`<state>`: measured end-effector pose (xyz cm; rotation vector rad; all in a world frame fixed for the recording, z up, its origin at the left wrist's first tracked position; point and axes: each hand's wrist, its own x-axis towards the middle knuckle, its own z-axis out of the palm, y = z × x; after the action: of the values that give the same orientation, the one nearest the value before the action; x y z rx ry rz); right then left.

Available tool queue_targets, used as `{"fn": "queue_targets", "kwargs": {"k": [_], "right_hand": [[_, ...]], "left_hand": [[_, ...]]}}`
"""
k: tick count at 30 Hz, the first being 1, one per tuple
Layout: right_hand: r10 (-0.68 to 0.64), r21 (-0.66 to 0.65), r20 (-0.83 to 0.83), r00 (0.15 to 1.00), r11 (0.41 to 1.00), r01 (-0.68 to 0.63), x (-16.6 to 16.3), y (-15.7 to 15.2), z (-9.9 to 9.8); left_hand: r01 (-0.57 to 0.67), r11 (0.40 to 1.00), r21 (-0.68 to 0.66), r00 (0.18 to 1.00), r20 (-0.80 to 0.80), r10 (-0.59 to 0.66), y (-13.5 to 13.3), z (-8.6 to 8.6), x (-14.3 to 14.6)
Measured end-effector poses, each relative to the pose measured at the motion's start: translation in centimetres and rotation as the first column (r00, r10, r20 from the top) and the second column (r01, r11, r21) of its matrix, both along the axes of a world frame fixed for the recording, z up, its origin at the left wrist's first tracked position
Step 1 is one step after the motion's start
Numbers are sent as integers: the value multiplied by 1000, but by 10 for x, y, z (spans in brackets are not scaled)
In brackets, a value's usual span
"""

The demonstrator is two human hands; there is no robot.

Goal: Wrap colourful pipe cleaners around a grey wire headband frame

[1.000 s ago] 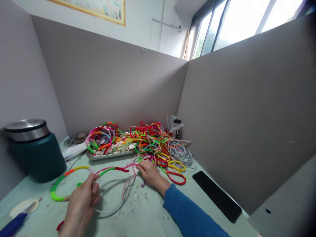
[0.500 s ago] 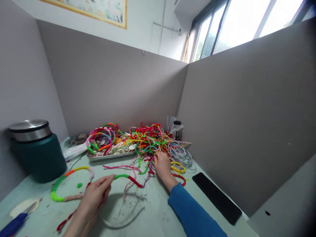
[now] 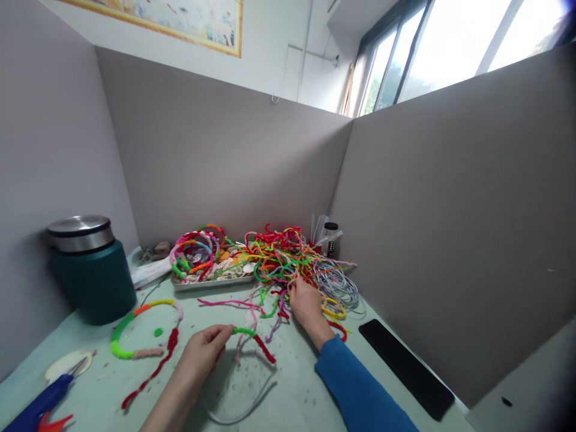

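My left hand (image 3: 206, 351) is closed in a pinch on a wire wrapped in fuzzy pipe cleaner (image 3: 245, 331), green near the fingers and dark red at its far end. Below it curves a bare grey wire (image 3: 245, 414); whether it belongs to the held piece I cannot tell. At the front edge of a tangled heap of colourful pipe cleaners (image 3: 279, 252), my right hand (image 3: 308, 303) has its fingers pinched together on a pipe cleaner, with the fingertips partly hidden among strands. Loose pink pipe cleaners (image 3: 220, 303) and a purple one (image 3: 275, 327) lie between the hands.
Left of my hands lie a multicoloured wrapped ring (image 3: 117, 336) with a red tail, and a blue-handled tool (image 3: 42, 405). Behind stand a green flask (image 3: 96, 285) and a metal tray (image 3: 202, 285) of shells and hoops. Grey wire coils (image 3: 342, 285) and a black phone (image 3: 405, 369) are at right.
The view has shifted slightly left. My left hand has moved a little right, and the red end of its piece has dropped away from the purple strand. My right hand stays at the heap.
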<state>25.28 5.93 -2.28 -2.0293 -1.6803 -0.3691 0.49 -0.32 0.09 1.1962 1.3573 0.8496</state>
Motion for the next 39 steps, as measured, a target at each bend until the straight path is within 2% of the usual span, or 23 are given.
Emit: {"fn": "queue_targets", "kwargs": {"k": [4, 9, 11, 14, 16, 18, 19, 21, 22, 23, 24, 25, 27, 31, 34, 36, 39], "right_hand": [[-80, 45, 15, 997, 996, 79, 6, -2, 10], [-102, 293, -52, 993, 949, 113, 18, -7, 23], [-42, 419, -97, 994, 905, 79, 20, -10, 27], [168, 531, -166, 972, 845, -56, 10, -19, 31], [365, 483, -220, 905, 847, -224, -8, -25, 32], [545, 335, -267, 795, 826, -453, -33, -30, 32], [619, 250, -280, 733, 785, -567, -46, -32, 32], [673, 176, -332, 661, 733, -657, -70, -32, 34], [713, 143, -346, 609, 682, -717, -80, -31, 34], [762, 123, -346, 548, 616, -778, -88, -30, 34], [790, 125, -339, 511, 576, -808, -93, -28, 34], [802, 142, -331, 498, 564, -814, -96, -25, 31], [779, 202, -332, 533, 610, -766, -94, -19, 24], [643, 355, -414, 644, 766, -536, -73, -9, 8], [570, 417, -398, 718, 810, -412, -58, -2, 4], [522, 400, -343, 781, 834, -381, -52, 2, 4], [456, 284, -274, 847, 879, -382, -50, 8, 1]], "left_hand": [[13, 1000, 17, 997, -77, -12, 0, 1, 0], [48, 997, 54, 992, -119, -42, 2, -1, 0], [65, 996, 59, 990, -128, -57, 2, 0, 0], [91, 994, 60, 986, -146, -82, 1, 1, 0], [113, 992, 62, 983, -152, -102, 0, 2, 0], [140, 988, 61, 980, -150, -130, 0, 2, 1], [157, 986, 61, 979, -145, -147, 0, 0, 2], [196, 978, 74, 975, -121, -186, 2, -4, 3], [216, 973, 86, 972, -108, -207, 3, -7, 4], [230, 968, 97, 971, -94, -221, 4, -9, 5], [237, 966, 102, 970, -86, -229, 5, -12, 5], [231, 967, 105, 971, -82, -223, 6, -14, 6], [192, 978, 78, 979, -80, -185, 6, -15, 7], [62, 997, -52, 998, -3, -62, 2, -8, 7], [34, 991, -130, 992, 128, -17, -1, -3, 6], [32, 990, -139, 980, 199, -4, -2, -1, 5], [32, 989, -142, 968, 251, 5, -3, -1, 3]]}}
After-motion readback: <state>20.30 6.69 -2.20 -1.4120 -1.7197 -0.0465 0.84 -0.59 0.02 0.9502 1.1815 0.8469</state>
